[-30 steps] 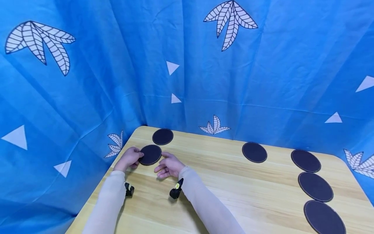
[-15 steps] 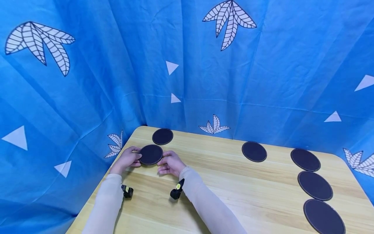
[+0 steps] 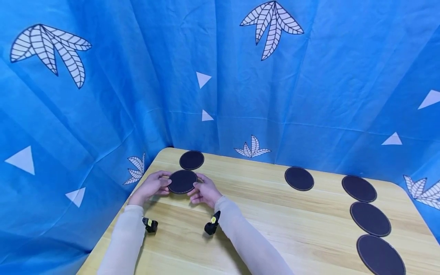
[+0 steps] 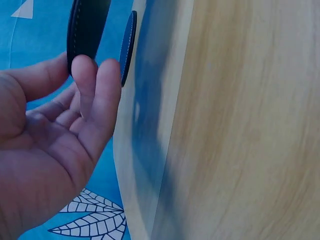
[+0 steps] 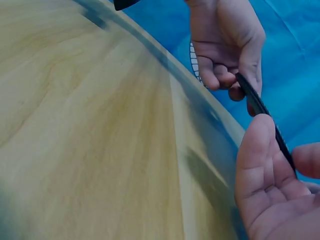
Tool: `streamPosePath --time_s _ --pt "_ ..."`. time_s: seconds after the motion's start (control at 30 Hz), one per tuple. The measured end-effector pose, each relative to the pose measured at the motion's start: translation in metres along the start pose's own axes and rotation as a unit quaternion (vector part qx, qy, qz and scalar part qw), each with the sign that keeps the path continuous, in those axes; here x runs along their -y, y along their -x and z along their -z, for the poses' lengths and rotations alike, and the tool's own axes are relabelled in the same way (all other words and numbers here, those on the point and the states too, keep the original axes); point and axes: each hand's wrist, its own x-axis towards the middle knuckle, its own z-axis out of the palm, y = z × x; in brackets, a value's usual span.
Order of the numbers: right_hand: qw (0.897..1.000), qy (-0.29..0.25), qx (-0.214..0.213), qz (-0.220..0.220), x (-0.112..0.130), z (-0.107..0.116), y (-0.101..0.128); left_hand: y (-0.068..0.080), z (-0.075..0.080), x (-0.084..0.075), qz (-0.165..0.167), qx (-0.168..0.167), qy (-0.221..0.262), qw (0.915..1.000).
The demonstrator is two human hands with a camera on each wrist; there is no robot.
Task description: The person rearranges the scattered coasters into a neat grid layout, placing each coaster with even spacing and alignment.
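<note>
Both my hands hold one round black coaster (image 3: 182, 181) just above the wooden table (image 3: 275, 214) near its far left corner. My left hand (image 3: 153, 185) pinches the left rim with thumb and fingers; in the left wrist view the left hand (image 4: 75, 65) grips the coaster (image 4: 87, 25) edge-on. My right hand (image 3: 204, 191) holds the right rim. Seen from the right wrist, the coaster (image 5: 257, 107) is a thin dark edge between the right hand (image 5: 280, 160) and the left hand (image 5: 225, 45). A second coaster (image 3: 191, 159) lies flat just behind.
One coaster (image 3: 299, 178) lies at the table's far middle. Three more (image 3: 359, 188), (image 3: 370, 219), (image 3: 380, 255) run down the right side. Blue patterned cloth (image 3: 220, 76) walls the table behind and to the left. Small black cameras (image 3: 150, 224) sit on both wrists.
My right hand moved from resting beside the coaster to gripping its right rim. The coaster rose off the table and shifted slightly right.
</note>
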Motion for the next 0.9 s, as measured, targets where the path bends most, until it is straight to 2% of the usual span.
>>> streamPosePath --time_s 0.23,0.43,0.67,0.9 --pt "0.999 0.007 0.039 0.011 0.005 0.014 0.004 -0.001 -0.007 -0.002 -0.012 0.037 0.023 0.9990" --pt "0.998 0.007 0.063 0.004 0.010 0.024 0.009 -0.002 -0.015 -0.005 -0.028 0.047 0.037 0.9978" --pt "0.998 0.005 0.053 0.019 0.013 0.032 0.013 -0.006 -0.026 -0.009 -0.045 0.058 0.050 0.9961" --pt "0.999 0.003 0.032 0.039 0.014 0.042 0.014 -0.010 -0.039 -0.015 -0.040 0.078 0.053 0.9948"
